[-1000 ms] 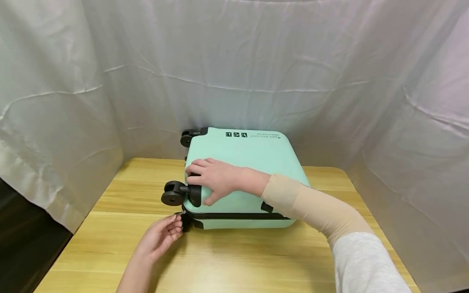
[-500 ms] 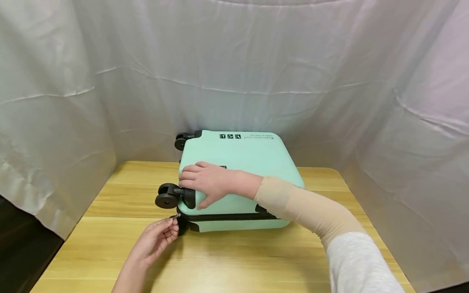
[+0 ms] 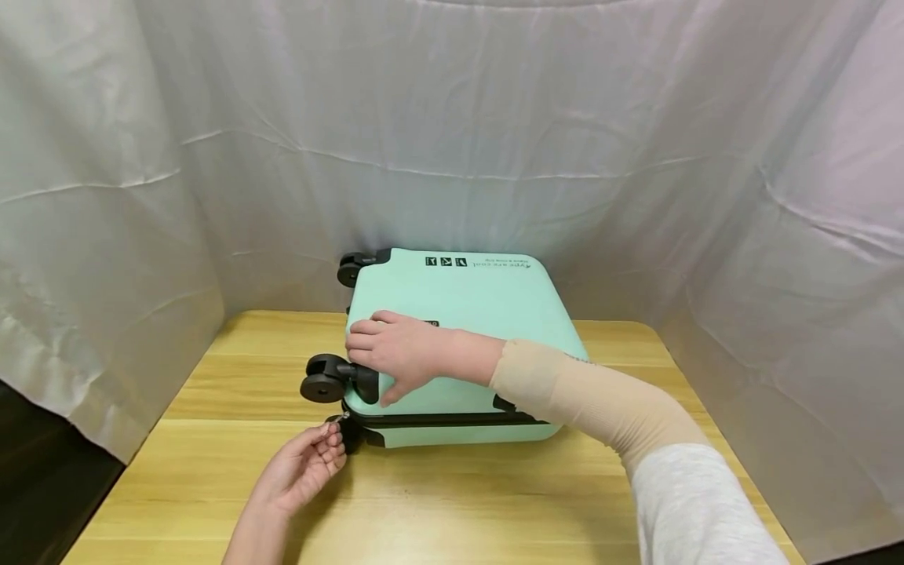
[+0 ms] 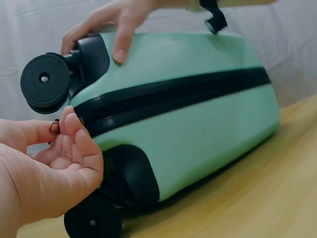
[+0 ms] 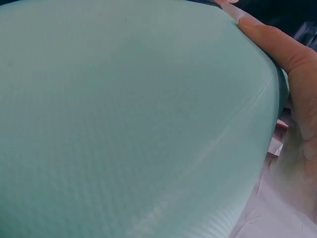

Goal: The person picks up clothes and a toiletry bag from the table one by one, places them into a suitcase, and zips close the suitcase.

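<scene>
A mint-green hard-shell suitcase [image 3: 466, 298] lies flat, its black wheels [image 3: 325, 378] pointing left. At its near left corner my left hand [image 3: 300, 468] pinches a small metal zipper pull [image 4: 54, 127] between thumb and forefinger, the other fingers curled loosely. The black zipper band [image 4: 173, 94] runs along the near side between the two shells and looks closed there. My right hand [image 3: 402, 349] rests on the top shell at the wheel end, fingers spread over the edge and thumb on the top face. In the right wrist view, the shell [image 5: 138, 114] fills most of the picture.
The suitcase lies on a wooden table [image 3: 438, 502], its far side near a pale grey curtain [image 3: 452, 118] that also hangs at left and right. Beneath my right forearm shows a black strap end [image 4: 216, 21].
The whole scene shifted slightly left in the head view after the first frame. Both hands keep their places on the suitcase, with the left at the zipper pull.
</scene>
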Tool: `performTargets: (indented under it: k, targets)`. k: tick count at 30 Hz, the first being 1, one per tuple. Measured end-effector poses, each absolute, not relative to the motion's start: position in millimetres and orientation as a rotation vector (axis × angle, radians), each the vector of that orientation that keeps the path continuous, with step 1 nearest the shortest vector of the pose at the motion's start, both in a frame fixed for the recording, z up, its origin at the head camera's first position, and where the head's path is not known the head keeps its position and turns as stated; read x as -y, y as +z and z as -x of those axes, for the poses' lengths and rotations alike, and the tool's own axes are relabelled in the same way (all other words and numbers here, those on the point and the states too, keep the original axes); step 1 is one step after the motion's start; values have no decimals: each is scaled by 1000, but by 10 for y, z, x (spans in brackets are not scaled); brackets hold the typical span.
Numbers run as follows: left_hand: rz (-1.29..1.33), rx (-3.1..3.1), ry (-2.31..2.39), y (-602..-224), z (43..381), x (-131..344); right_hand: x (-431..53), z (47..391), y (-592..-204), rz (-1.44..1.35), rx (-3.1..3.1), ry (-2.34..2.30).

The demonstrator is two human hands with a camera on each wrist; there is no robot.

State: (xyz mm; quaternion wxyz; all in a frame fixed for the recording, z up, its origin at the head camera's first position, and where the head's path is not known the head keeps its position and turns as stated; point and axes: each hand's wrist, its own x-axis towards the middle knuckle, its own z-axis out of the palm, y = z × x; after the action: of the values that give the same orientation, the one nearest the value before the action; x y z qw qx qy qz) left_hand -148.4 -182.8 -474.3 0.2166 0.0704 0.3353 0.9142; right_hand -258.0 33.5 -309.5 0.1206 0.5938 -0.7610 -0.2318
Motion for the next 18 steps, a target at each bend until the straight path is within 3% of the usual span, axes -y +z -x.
performTargets:
  k: [18]
  targets:
    - [-147, -511, 2509, -4725, 1570, 1908, -326, 2512, -3089, -1776, 2287, -602]
